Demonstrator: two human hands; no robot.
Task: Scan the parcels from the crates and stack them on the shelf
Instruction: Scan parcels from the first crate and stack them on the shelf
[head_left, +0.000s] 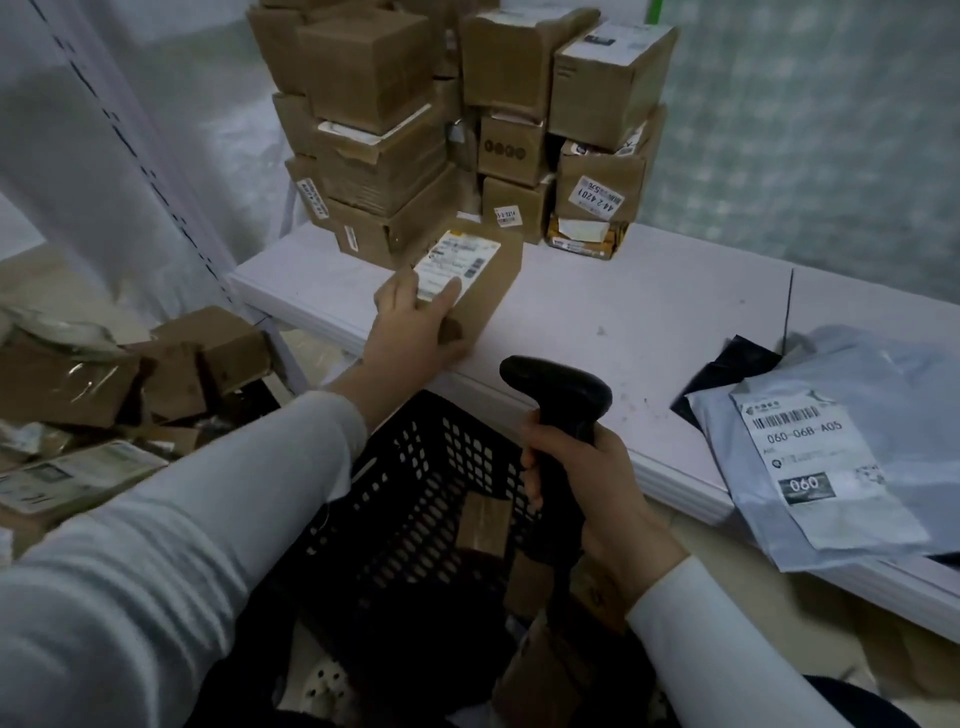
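Left grip (415, 332) holds labelled box (485, 283); right grip (597, 488) clasps scanner (561, 395); mailer (893, 384) reads "060-06B-A05".

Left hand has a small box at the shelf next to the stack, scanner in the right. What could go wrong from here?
1. The stack of boxes sits unevenly, several askew; pushing the parcel in the left hand against it might topple some.
2. The grey mailer overhangs the front edge of the shelf and could slide off if bumped.
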